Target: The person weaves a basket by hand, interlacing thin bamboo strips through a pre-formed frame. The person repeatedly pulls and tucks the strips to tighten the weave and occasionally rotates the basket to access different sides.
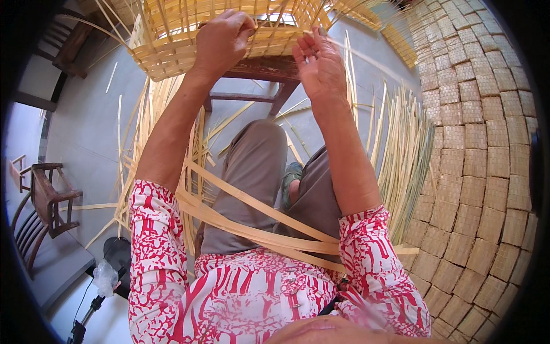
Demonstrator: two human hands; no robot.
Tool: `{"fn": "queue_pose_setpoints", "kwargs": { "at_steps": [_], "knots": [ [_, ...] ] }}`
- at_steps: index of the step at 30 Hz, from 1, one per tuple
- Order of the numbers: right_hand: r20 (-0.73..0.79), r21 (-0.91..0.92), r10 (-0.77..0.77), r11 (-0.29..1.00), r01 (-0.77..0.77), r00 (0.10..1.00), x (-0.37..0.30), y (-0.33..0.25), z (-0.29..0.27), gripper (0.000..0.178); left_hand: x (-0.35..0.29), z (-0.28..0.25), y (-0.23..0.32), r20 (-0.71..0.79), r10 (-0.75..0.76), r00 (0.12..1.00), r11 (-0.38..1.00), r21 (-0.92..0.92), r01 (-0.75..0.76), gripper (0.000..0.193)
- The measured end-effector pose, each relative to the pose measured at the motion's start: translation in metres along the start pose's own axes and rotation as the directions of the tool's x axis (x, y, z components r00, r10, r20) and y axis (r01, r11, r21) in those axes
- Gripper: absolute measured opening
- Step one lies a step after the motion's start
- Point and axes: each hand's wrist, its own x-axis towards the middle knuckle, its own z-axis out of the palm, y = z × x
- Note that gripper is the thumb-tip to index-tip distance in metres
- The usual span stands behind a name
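Grey floor: smooth, strewn with loose pale strips.
Clothing: red-and-white patterned shirt, sleeves ending near the elbows; grey-brown trousers on bent legs.
Lap strips: several long, flat bamboo-like lengths slanting across the thighs, one end poking out beyond the right sleeve.
Green shoe: partly visible between the knees.
Right hand: palm turned partly up, fingers loosely bent and half spread, tips at the weave's edge; whether they pinch a strip cannot be told.
Left hand: back uppermost, fingers curled closed, thumb and fingertips gripping the edge of the weave.
Woven basket: yellow, open latticework, ahead of the knees at the top of the view, over a dark red wooden stool; long unwoven ends stick out at its left.
Right side: upright bundle of thin splints; past it, tan woven pieces in close rows.
Far left: brown wooden chair.
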Motion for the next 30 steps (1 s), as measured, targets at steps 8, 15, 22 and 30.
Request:
{"fn": "queue_pose_setpoints", "kwargs": {
  "at_steps": [8, 15, 22, 30],
  "knots": [
    [0.554, -0.812, -0.33, -0.01, 0.584, 0.765, 0.034, 0.003, -0.025, 0.047, 0.009, -0.007, 0.007, 0.077, -0.085, 0.993, 0.988, 0.138, 0.073, 0.011],
    [0.702, -0.655, -0.263, -0.604, 0.454, 0.662, 0.032, -0.002, -0.022, 0.043, 0.015, -0.007, -0.009, 0.237, 0.03, 0.971, 0.936, 0.335, -0.11, 0.012],
    [0.563, -0.825, -0.229, -0.097, 0.556, 0.794, 0.032, -0.01, -0.027, 0.039, 0.004, -0.016, 0.015, 0.297, 0.065, 0.953, 0.97, 0.206, -0.131, 0.014],
    [0.351, -0.866, -0.003, 0.38, 0.326, 0.936, 0.007, -0.033, -0.05, 0.023, -0.061, -0.041, 0.051, -0.089, 0.21, 0.974, 0.955, -0.195, -0.224, 0.034]
  ]
}}
